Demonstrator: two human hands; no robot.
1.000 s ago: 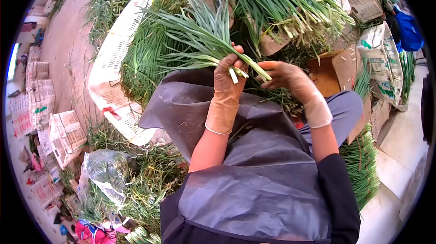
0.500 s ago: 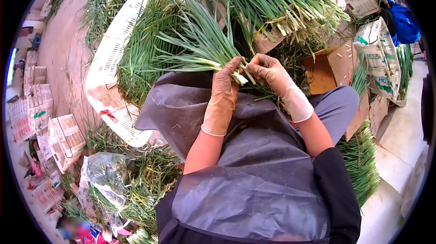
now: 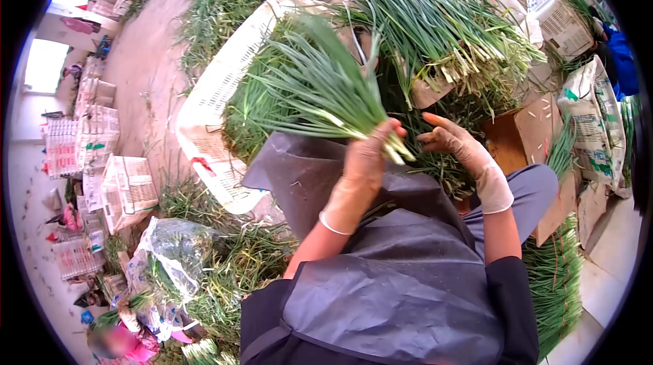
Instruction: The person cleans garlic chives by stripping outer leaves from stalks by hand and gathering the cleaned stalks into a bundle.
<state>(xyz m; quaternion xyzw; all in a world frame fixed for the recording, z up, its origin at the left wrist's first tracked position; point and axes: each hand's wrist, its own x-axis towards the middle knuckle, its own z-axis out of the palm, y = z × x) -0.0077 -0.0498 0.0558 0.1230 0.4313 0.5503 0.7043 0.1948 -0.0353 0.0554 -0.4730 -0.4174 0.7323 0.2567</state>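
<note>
My left hand [image 3: 367,154], in a soiled thin glove, is closed around the pale stalk ends of a bunch of garlic chives [image 3: 333,86]. The leaves fan out up and to the left, a little blurred. Off to the right of the stalk ends, my right hand [image 3: 459,144] is apart from the bunch, gloved too, its fingers loosely spread with nothing seen in them. A large pile of garlic chives [image 3: 442,18] lies just ahead, its cut ends facing right. Under my hands a dark apron [image 3: 394,263] covers my lap.
A white plastic basket [image 3: 204,93] holding greens stands at front left. To the right are a cardboard box [image 3: 537,127] and banded chives [image 3: 554,290]. Loose trimmings and a plastic bag [image 3: 177,249] lie at left. Another person [image 3: 136,338] is at lower left, with crates [image 3: 129,192] above.
My right hand has come away from the stalks and its fingers have spread. My left hand has turned the bunch, stalk ends now pointing lower right. The view has shifted.
</note>
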